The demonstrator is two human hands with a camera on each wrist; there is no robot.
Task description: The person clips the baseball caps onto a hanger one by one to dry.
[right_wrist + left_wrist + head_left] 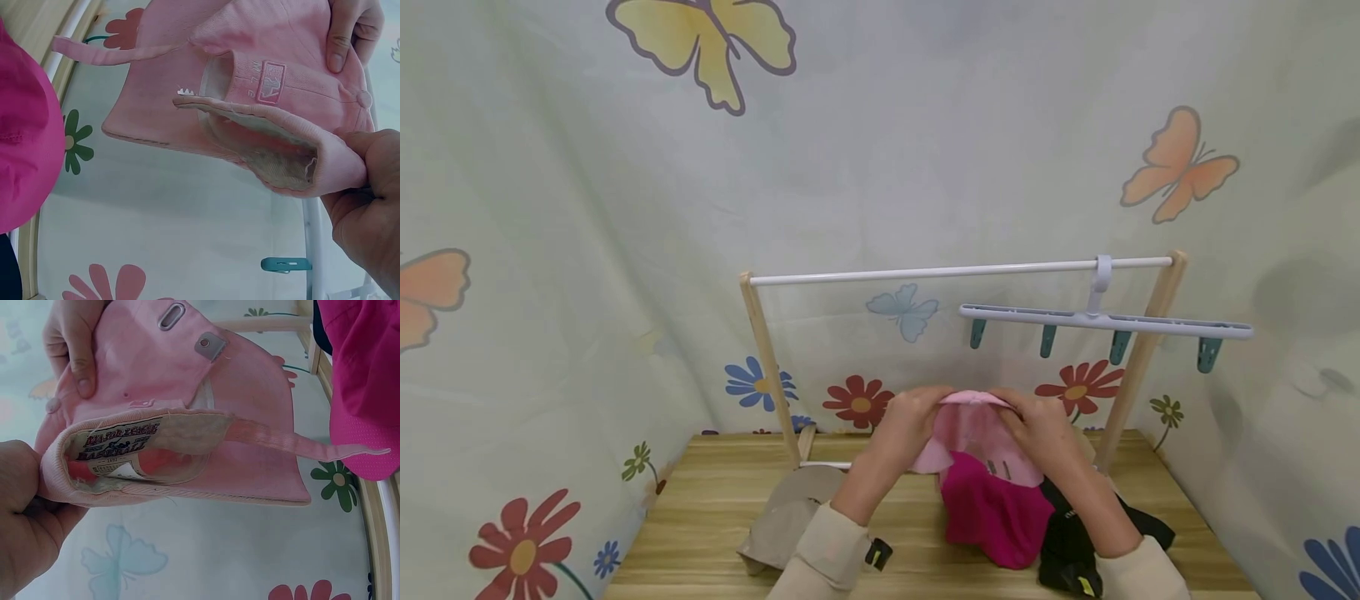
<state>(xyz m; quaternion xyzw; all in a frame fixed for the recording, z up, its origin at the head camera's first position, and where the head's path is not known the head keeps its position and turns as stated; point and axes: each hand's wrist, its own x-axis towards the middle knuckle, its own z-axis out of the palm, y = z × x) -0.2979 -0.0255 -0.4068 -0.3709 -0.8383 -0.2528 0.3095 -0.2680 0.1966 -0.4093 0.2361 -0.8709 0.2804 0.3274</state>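
A light pink baseball cap [973,429] is held up in front of the rack, above the table. My left hand [913,417] pinches its left side near the top, thumb and fingers on the fabric. From the other side my right hand [1037,425] pinches it too. In the left wrist view the cap's inside shows a printed label [119,440], and its back strap [312,449] hangs undone, with a metal buckle [209,345] nearby. Below the pink cap sits a magenta cap [992,517], partly overlapped by it in the head view.
A wooden rack with a white bar [925,272] stands behind the hands. From its right end hangs a white hanger [1037,316] with several teal clips [1122,347]. On the wooden table [700,517] lie a beige cap [797,512] at left and a black cap [1060,550] at right.
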